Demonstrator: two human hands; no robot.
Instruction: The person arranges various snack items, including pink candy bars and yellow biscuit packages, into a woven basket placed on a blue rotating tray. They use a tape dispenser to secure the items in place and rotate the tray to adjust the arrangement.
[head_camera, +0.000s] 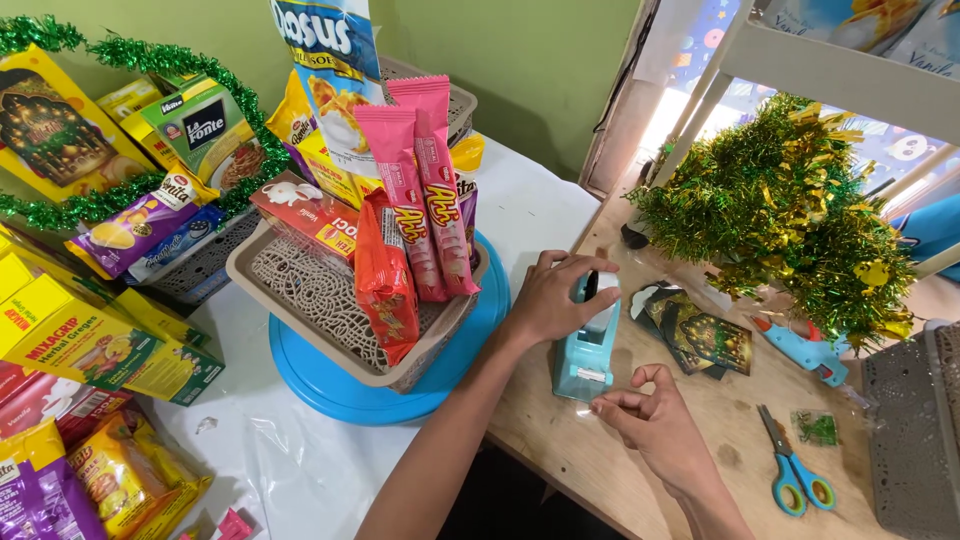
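I see the left hand (548, 298) pressed down on top of the light blue tape dispenser (586, 345), fingers curled over it, on the wooden table (650, 480) at about three o'clock from the beige snack basket (330, 300). The right hand (645, 420) sits at five o'clock of the dispenser, thumb and forefinger pinched, on what I cannot tell. Blue-handled scissors (790, 465) lie at three o'clock of that hand.
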